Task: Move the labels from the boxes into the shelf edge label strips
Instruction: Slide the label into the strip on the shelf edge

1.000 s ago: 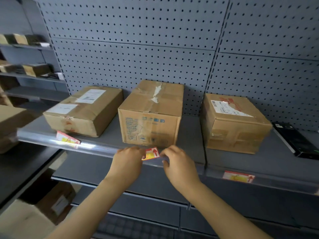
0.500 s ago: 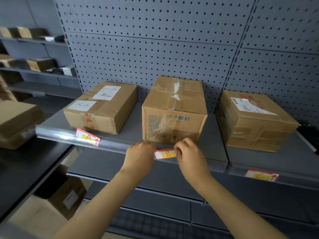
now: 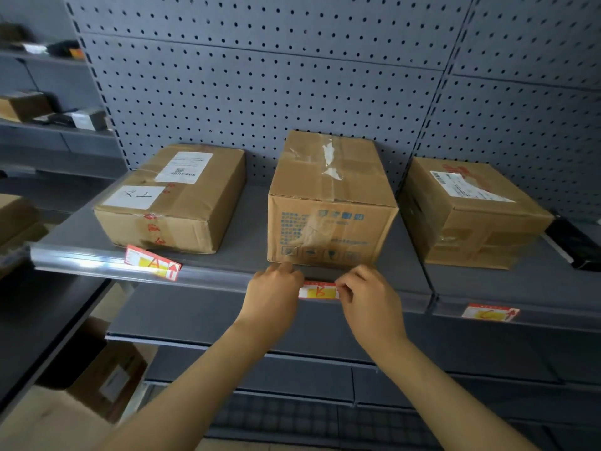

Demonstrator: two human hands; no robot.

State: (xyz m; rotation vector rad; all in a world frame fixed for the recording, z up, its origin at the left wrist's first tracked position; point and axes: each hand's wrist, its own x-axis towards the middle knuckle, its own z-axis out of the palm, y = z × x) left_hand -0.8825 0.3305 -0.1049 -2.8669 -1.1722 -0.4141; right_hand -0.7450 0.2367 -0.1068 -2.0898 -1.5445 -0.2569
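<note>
Three cardboard boxes stand on the grey shelf: a left box (image 3: 172, 196), a middle box (image 3: 328, 203) and a right box (image 3: 468, 213). A red, white and yellow label marked B (image 3: 318, 290) lies level against the clear label strip (image 3: 211, 273) below the middle box. My left hand (image 3: 271, 296) pinches its left end and my right hand (image 3: 369, 304) pinches its right end. A label marked A (image 3: 152, 262) sits tilted in the strip under the left box. A label marked C (image 3: 490, 313) sits in the strip under the right box.
A black flat object (image 3: 575, 247) lies on the shelf at the far right. Pegboard (image 3: 292, 76) backs the shelf. Lower shelves hold more cardboard boxes (image 3: 107, 379) at the bottom left. Another shelving unit (image 3: 48, 125) with small boxes stands at the left.
The B label went from tilted above the strip to lying level against it, held between both hands. The camera has moved closer and to the left.
</note>
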